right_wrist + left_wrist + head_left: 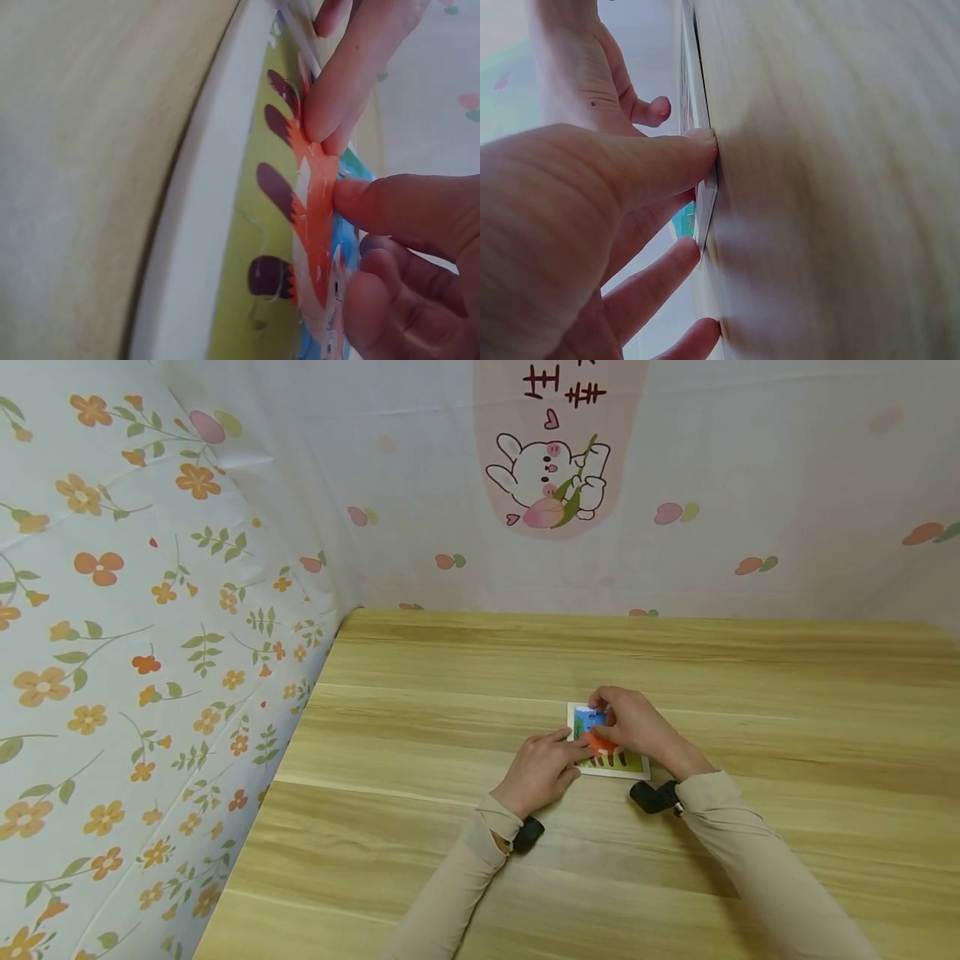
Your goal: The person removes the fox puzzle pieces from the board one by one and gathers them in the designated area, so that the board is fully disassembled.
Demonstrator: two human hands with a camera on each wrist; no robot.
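A small picture puzzle [611,762] with a white border lies flat on the wooden table. It shows an orange animal with dark feet on green ground under blue; thin curved seams [257,225] run across it. My left hand [542,768] rests at its left side, straight fingers reaching onto the orange part. In the left wrist view, the left thumb [667,159] touches the puzzle's edge. My right hand [637,722] bends over the upper right. Its thumb [367,199] touches the orange area and its other fingers are curled nearby; whether they pinch a piece is hidden.
The wooden table [420,718] extends around the puzzle on all sides. A cloth with a rabbit print [547,477] hangs behind it, and a flowered cloth [150,693] hangs along the left edge. Black wrist devices [654,797] sit under both wrists, close to the tabletop.
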